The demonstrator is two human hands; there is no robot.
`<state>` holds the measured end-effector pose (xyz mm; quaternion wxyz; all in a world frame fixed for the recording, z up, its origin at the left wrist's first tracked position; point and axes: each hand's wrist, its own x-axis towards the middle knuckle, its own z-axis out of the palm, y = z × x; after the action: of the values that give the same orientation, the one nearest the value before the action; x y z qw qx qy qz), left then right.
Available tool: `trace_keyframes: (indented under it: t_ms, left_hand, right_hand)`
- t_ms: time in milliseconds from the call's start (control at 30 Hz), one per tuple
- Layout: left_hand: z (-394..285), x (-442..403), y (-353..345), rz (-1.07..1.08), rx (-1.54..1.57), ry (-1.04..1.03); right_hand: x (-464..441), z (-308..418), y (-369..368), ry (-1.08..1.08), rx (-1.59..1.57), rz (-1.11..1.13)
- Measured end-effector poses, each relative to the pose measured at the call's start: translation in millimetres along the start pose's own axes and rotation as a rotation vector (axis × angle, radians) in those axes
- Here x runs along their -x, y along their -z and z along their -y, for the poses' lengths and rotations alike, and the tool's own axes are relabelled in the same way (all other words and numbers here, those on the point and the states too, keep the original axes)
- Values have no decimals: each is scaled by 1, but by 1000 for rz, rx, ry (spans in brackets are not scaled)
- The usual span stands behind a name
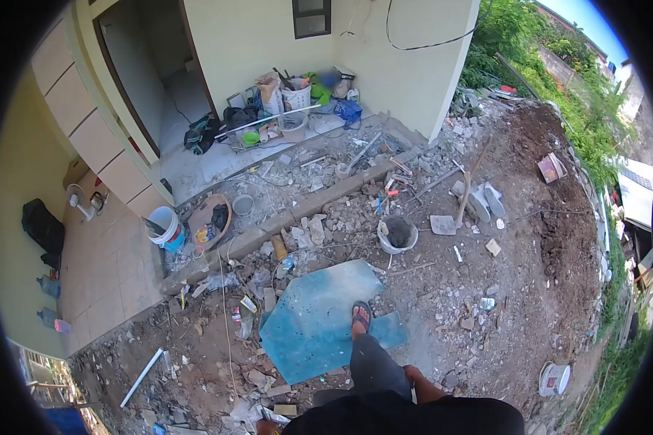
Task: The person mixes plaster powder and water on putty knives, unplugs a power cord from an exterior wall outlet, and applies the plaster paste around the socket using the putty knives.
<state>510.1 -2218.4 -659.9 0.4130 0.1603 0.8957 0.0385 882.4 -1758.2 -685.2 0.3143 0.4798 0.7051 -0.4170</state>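
Observation:
My right hand (412, 373) is beside my bent leg in grey trousers (374, 362); its fingers are not clearly visible, and no held object can be made out. At the bottom edge a small bit of my left hand (267, 428) shows, mostly cut off, near rubble and a yellowish block (285, 409). My sandalled foot (361, 317) stands on a blue-green sheet (315, 319) lying on the dirt. Ahead of the sheet is a white bucket (397, 245) with dark grey material in it.
A shovel (443, 225) lies right of the bucket. Beyond runs a low concrete edge (326, 192) with rubble along it. Bags and tubs (295, 98) stand by the house wall. A white pipe (141, 378) lies at left, a white pail (553, 379) at right.

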Motion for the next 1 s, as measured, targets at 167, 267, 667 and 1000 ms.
trace_keyframes:
  t_ms: [167, 267, 667, 1000]
  left_hand:
    - [-129, -43, 84, -138, 438, 363]
    - [-220, -84, 145, -256, 450, 206]
    - [-351, -179, 216, -221, 671, 289]
    - [-276, -234, 245, 14, 479, 359]
  right_hand:
    - [-50, 56, 144, 71, 321, 30]
    - [-65, 89, 246, 207, 65, -78]
    - [-132, 168, 392, 118, -249, -139]
    - [-218, 235, 444, 435, 496, -109]
